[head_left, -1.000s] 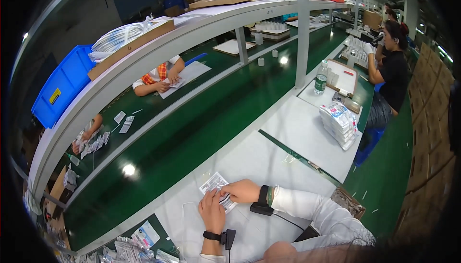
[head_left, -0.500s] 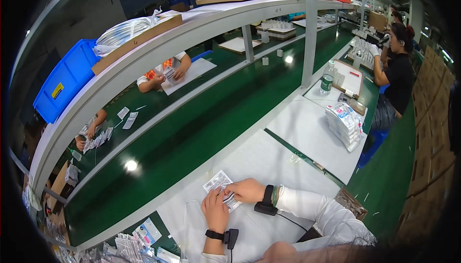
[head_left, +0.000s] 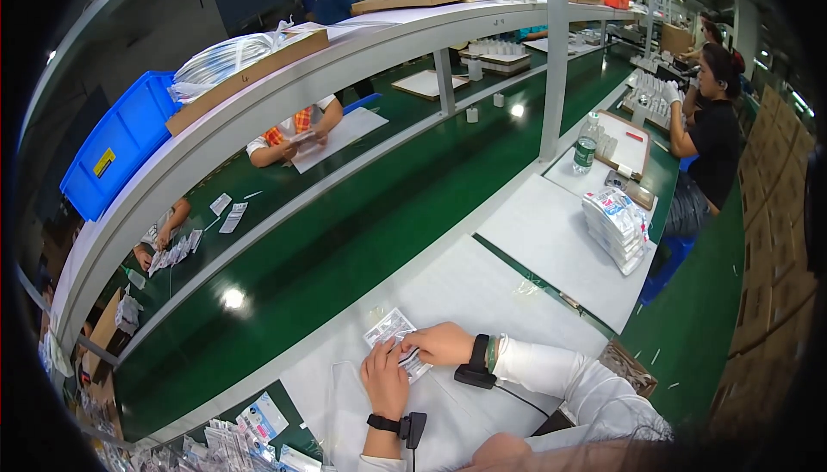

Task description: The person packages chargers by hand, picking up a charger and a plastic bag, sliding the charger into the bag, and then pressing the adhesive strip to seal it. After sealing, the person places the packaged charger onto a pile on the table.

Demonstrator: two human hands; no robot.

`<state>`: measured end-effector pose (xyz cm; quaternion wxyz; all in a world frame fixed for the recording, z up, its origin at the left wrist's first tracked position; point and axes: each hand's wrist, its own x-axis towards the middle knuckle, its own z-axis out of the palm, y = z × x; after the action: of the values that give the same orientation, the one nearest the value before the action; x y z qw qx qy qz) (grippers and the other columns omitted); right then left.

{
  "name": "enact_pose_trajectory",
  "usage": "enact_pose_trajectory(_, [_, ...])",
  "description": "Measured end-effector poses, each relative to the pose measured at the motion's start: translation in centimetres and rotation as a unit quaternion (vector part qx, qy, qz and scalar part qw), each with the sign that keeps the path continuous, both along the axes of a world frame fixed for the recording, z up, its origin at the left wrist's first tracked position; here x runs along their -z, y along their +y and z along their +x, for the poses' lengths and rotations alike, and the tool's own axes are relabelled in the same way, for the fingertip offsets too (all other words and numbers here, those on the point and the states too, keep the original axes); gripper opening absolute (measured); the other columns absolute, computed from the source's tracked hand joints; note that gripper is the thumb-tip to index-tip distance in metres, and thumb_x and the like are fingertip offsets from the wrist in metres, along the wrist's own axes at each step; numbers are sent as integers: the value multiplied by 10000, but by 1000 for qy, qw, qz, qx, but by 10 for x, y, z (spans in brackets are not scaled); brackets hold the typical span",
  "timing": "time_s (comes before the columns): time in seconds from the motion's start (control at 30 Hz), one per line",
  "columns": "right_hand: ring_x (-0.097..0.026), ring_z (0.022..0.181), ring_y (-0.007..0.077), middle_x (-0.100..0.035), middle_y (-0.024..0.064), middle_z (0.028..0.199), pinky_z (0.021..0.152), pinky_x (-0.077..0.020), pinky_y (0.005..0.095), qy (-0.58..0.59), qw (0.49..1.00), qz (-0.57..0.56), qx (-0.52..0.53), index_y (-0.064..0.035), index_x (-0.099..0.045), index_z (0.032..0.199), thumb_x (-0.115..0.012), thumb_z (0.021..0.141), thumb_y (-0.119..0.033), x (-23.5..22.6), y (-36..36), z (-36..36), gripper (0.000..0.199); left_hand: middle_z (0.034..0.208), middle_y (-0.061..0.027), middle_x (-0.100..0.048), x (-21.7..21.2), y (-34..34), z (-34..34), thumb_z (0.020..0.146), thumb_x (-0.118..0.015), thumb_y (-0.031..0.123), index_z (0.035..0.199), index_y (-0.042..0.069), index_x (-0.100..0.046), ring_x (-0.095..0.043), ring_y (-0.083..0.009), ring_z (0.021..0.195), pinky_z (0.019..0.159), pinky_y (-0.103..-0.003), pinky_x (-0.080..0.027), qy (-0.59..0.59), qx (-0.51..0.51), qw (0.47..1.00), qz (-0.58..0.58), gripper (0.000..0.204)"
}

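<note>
A flat white packet with dark print [head_left: 390, 327] lies on the white work surface in front of me. My left hand [head_left: 385, 379] comes from below, its bent fingers pressed together on the packet's near left part. From the right, my right hand [head_left: 441, 344] reaches over the same packet with fingers curled onto it. Fingertips of both hands meet near its middle and cover part of the print. What lies right under them is hidden. Black bands with small devices sit on both wrists.
Several packets [head_left: 233, 442] are piled at lower left. A stack of filled pouches [head_left: 616, 229] and a bottle [head_left: 586, 145] stand to the right. Beyond runs a green conveyor belt [head_left: 345, 252], under a raised shelf holding a blue bin [head_left: 116, 145]. Co-workers sit across and at right.
My hands and the packet stay almost in place. Small white containers on the belt have shifted slightly nearer. Across the belt, a co-worker has tilted a held sheet; a person behind has moved left.
</note>
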<state>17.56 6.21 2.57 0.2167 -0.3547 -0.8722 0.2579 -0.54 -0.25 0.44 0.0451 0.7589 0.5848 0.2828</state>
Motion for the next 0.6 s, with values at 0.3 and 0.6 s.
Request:
enact_pose_trajectory(0.3, [-651,798,278,-666,30,928,629,-502,418,2,1000,5,2,-159,-574,1026,-546,794,-107,8,2,0,239,1297,-62,-537,-1,-1,2,731,-528,-7,1187,69,-592,-447,-286,1261,1056,-442,-289,2,-4,1000,4,467])
enact_pose_trajectory(0.6, [-648,790,285,-667,38,917,623,-500,421,10,1000,-3,-1,-157,-583,1011,-545,793,-105,3,2,-1,227,1287,-69,-538,-6,-1,3,735,-524,-6,1182,67,-593,-444,-288,1262,1057,-440,-290,-7,-2,1000,-1,458])
